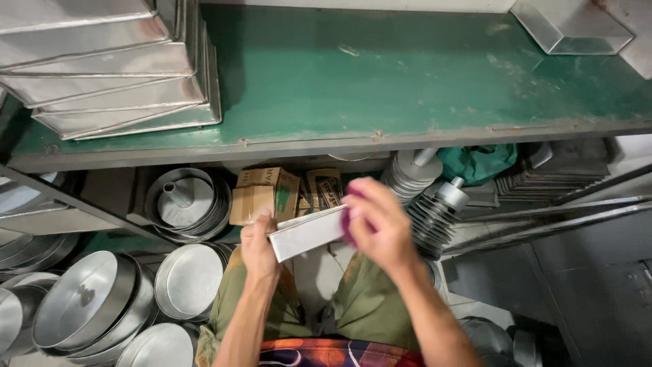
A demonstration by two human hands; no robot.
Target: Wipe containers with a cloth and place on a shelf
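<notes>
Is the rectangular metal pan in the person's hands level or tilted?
Tilted: the rectangular pan slopes up from the left hand toward the right hand.

I'm holding a small rectangular metal tin, plain silver-grey with a dull shine and straight sides. It sits in the air over my lap, below the edge of the green bench, tilted so its right end rides higher than its left. One long side wall faces up at me, with the thin rim running along its top. My left hand grips its left end, and my right hand covers its right end, pressing a purple-pink cloth against it.
</notes>
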